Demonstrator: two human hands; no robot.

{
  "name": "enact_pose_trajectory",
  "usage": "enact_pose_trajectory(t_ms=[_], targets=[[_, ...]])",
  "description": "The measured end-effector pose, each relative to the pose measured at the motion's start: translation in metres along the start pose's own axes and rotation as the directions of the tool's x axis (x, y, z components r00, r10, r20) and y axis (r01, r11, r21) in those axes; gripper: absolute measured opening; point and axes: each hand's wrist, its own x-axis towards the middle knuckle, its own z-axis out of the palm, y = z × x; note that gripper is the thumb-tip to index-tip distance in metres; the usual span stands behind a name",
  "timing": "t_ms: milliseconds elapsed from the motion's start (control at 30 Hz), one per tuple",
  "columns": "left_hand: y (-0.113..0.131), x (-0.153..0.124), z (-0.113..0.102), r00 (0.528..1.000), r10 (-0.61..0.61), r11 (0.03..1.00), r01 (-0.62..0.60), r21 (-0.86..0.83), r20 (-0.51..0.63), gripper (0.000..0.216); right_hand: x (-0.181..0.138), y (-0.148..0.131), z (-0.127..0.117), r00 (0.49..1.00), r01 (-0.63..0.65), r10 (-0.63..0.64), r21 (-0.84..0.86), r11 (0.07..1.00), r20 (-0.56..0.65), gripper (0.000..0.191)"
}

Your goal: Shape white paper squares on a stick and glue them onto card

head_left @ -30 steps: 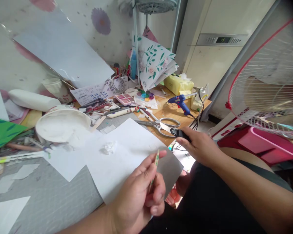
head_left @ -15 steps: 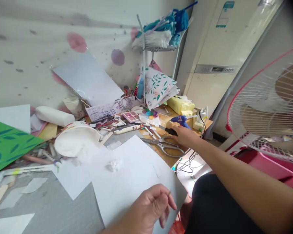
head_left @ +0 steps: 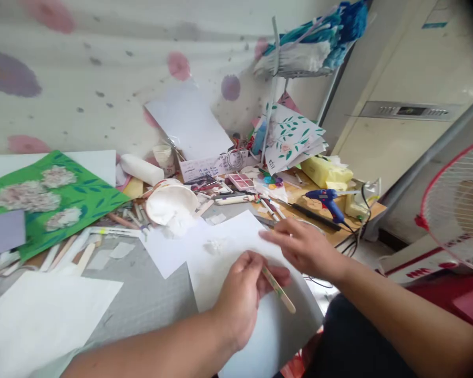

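Observation:
My left hand [head_left: 242, 294] is closed round a thin wooden stick [head_left: 279, 291] with green marks, held over a white sheet of paper [head_left: 228, 252] on the grey mat. My right hand [head_left: 303, 247] hovers just right of it with its fingers stretched out flat over the sheet's far edge, holding nothing. A small crumpled white scrap [head_left: 213, 245] lies on the sheet ahead of my left hand. A black-handled tool [head_left: 315, 217] lies on the wooden table beyond my right hand.
A blue glue gun [head_left: 326, 200] with its cable lies at the right. An overturned white paper bowl [head_left: 171, 202], pens and scraps crowd the middle. Green flowered card [head_left: 51, 197] lies left, a white sheet [head_left: 39, 315] near left. A fan [head_left: 457, 210] stands right.
My right hand left the black-handled tool near the glue gun and came back over the paper, open. My left hand rose with the stick. The view swung left.

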Motion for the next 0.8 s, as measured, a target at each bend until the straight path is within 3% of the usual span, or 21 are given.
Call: enact_pose_trajectory(t_ms=[100,233,300,400,433,467,500,567,600,633,700,800], targets=[[0.01,0.005,0.0,0.996,0.09,0.996,-0.09,0.004,-0.027,0.02,-0.004,-0.036,0.0,0.978,0.204,-0.197,0.117,0.972,-0.073,0.038],[0.016,0.008,-0.003,0.996,0.088,0.99,-0.088,0.112,0.006,0.024,-0.007,-0.046,-0.004,0.927,0.322,-0.266,0.195,0.927,-0.265,0.025],[0.019,0.008,-0.006,0.995,0.096,0.974,-0.099,0.206,0.024,0.024,-0.011,-0.032,-0.005,0.925,0.271,-0.181,0.25,0.929,-0.333,0.021],[0.026,0.002,-0.014,0.991,0.101,0.909,-0.129,0.396,0.092,0.021,-0.022,0.0,-0.004,0.908,0.037,0.091,0.292,0.956,-0.41,0.031],[0.028,-0.002,-0.018,0.984,0.096,0.839,-0.163,0.52,0.153,0.021,-0.025,0.008,-0.003,0.901,-0.02,0.145,0.295,0.955,-0.408,0.034],[0.03,-0.006,-0.022,0.956,0.085,0.632,-0.268,0.727,0.279,0.024,-0.028,0.014,0.0,0.912,-0.054,0.168,0.296,0.954,-0.375,0.033],[0.031,-0.011,-0.027,0.922,0.065,0.366,-0.378,0.851,0.382,0.032,-0.031,0.017,0.003,0.93,-0.07,0.169,0.293,0.954,-0.327,0.031],[0.03,-0.017,-0.035,0.886,-0.018,-0.126,-0.461,0.878,0.463,0.049,-0.037,0.012,0.009,0.976,-0.051,0.108,0.285,0.957,-0.189,0.026],[0.029,-0.019,-0.038,0.889,-0.042,-0.293,-0.448,0.845,0.457,0.056,-0.041,0.005,0.012,0.991,-0.027,0.064,0.283,0.959,-0.121,0.025],[0.027,-0.019,-0.041,0.897,-0.059,-0.413,-0.422,0.807,0.438,0.061,-0.045,-0.002,0.013,0.998,-0.001,0.019,0.285,0.958,-0.061,0.025],[0.023,-0.017,-0.043,0.911,-0.083,-0.559,-0.378,0.738,0.404,0.067,-0.057,-0.016,0.009,0.999,0.035,-0.045,0.295,0.955,0.028,0.026],[0.02,-0.012,-0.042,0.906,-0.128,-0.645,-0.386,0.659,0.404,0.076,-0.078,-0.027,-0.006,0.994,0.023,-0.055,0.306,0.952,0.095,0.026]])
